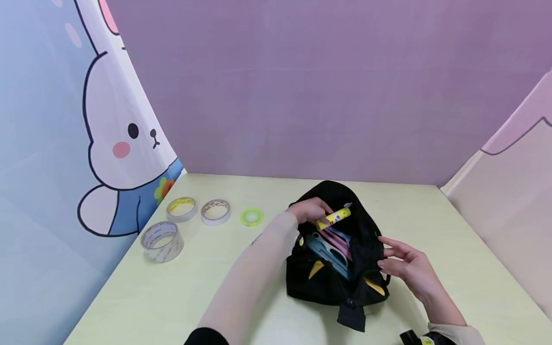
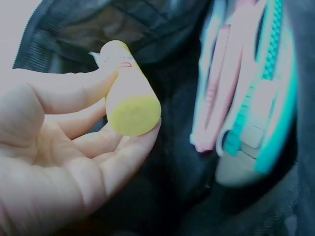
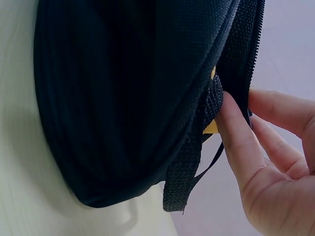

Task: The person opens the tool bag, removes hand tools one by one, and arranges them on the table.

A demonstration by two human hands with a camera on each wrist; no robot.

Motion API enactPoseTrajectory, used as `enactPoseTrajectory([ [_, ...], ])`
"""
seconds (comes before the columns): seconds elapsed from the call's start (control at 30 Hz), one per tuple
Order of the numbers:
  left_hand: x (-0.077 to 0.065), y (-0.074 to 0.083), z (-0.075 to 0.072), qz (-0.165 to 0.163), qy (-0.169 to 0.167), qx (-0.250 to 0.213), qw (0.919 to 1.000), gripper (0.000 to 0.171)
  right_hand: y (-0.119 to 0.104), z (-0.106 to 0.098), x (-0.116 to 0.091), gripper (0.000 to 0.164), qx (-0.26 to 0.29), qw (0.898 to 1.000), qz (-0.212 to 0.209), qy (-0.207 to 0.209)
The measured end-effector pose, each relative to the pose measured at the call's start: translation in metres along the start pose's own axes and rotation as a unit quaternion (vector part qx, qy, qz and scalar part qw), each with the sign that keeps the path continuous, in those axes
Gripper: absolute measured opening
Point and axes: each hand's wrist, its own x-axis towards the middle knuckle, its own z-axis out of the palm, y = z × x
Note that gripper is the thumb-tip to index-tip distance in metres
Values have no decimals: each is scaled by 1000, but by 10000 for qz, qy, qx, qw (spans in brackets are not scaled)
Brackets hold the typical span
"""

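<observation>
1. Currently, your left hand [image 1: 309, 210] grips a short yellow cylindrical stick [image 1: 334, 218], perhaps a glue stick, with the thumb on one side and curled fingers on the other.
2. You have it within the gaping mouth of a black fabric bag with yellow triangular patches [image 1: 299, 285], above the contents rather than resting on them. Holding it by the side leaves its flat end uncovered.
3. Your right hand [image 1: 416, 273] pinches the bag's side edge near the black zip [image 3: 257, 44], thumb and fingers on either face of the cloth; this probably steadies the soft wall and keeps the mouth spread.
4. Seen from your head, the stick's long axis slants from lower left up to the right, rising gently. In the left wrist view its round yellow end faces the camera and the body runs away, up and slightly leftward.
5. Below it, long pink items [image 2: 231, 83] and a long teal item with a grey end [image 2: 283, 113] lie side by side, slanting the opposite way in the head view, likely because they share the narrow space lengthwise.
</observation>
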Motion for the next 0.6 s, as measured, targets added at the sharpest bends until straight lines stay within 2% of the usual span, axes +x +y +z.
enactPoseTrajectory([
  [0.07, 8, -4, -2, 93, -78, -99, 9999, 40, 0, 0, 1, 59, 12, 10000, -1, -13],
  [0.27, -7, 10, -7, 310, -291, -495, 9979, 42, 0, 1, 1, 59, 39, 10000, -14, 5],
  [0.6, -30, 25, -27, 583, -314, -1337, 9888, 47, -3, 2, 2, 58, 62, 9999, -45, -87],
])
